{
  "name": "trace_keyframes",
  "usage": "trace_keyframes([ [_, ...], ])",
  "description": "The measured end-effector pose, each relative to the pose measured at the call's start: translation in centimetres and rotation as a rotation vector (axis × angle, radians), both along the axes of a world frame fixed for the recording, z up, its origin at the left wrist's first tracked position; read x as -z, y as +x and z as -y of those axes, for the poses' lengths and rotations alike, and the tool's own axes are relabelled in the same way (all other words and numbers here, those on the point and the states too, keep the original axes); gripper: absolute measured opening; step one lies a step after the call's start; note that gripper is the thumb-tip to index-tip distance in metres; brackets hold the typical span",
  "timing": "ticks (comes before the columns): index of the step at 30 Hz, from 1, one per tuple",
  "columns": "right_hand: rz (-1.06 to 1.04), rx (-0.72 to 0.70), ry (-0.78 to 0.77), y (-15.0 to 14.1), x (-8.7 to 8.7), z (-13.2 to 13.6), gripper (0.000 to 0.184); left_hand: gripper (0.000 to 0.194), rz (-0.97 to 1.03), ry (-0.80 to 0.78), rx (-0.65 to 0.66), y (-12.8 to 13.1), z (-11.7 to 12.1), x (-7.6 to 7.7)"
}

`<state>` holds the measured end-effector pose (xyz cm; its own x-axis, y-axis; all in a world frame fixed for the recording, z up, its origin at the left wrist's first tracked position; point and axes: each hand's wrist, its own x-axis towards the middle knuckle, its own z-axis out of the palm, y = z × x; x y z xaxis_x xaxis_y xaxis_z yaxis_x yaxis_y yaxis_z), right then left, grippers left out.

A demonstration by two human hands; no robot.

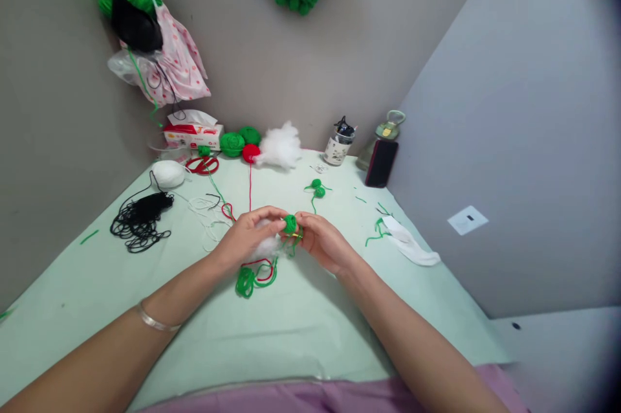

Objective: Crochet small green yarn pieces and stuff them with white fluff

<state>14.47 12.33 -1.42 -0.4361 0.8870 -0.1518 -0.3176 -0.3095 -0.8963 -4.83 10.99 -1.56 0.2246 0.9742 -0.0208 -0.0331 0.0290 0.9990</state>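
Between my two hands, over the middle of the table, is a small round green crocheted piece [290, 224]. My left hand [255, 232] pinches it from the left with thumb and fingers. From the other side, the bent fingers of my right hand [320, 235] close on its edge. A thin gold-coloured bit [297, 236] shows below the right fingertips; whether it is a hook or a ring I cannot tell. Green yarn hangs under the piece. White stuffing [266, 246] lies just behind the left fingers, and a loose green yarn bundle [245, 282] is nearer me.
Two small green balls [317, 188] lie beyond my hands. Black yarn [143, 219], white yarn [167, 174] and red scissors [202, 165] are on the left. Along the back stand a tissue box [194, 136], more stuffing [281, 146], a pen cup [338, 146] and a phone [381, 163].
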Motion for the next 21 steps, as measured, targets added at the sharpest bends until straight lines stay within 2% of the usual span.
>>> trace_keyframes([
  [4, 0.008, -0.05, -0.023, -0.3, -0.1, 0.3, 0.039, 0.031, 0.025, 0.013, -0.076, -0.1, -0.1, 0.3],
  [6, 0.105, -0.136, 0.017, -0.1, -0.3, 0.4, 0.048, 0.032, 0.037, 0.02, -0.114, -0.4, -0.3, 0.4],
  [8, 0.253, -0.169, 0.114, 0.3, -0.6, 0.3, 0.048, 0.034, 0.052, 0.016, -0.139, -0.7, -0.6, 0.5],
  [11, 0.348, -0.023, 0.246, 0.8, -0.9, 0.1, 0.044, 0.039, 0.086, -0.022, -0.133, -0.9, -0.8, 0.5],
  [13, 0.307, 0.114, 0.291, 1.0, -1.1, -0.1, 0.043, 0.042, 0.11, -0.056, -0.101, -0.7, -0.7, 0.4],
  [15, 0.254, 0.192, 0.319, 0.9, -1.5, 0.0, 0.041, 0.044, 0.122, -0.091, -0.056, -0.4, -0.4, 0.3],
  [19, 0.13, 0.176, 0.252, 0.8, -2.0, 0.2, 0.037, 0.048, 0.113, -0.144, 0.017, 0.1, 0.1, 0.1],
  [21, 0.194, 0.162, 0.251, 0.7, -1.9, 0.3, 0.032, 0.047, 0.104, -0.143, 0.021, 0.2, 0.1, 0.2],
])
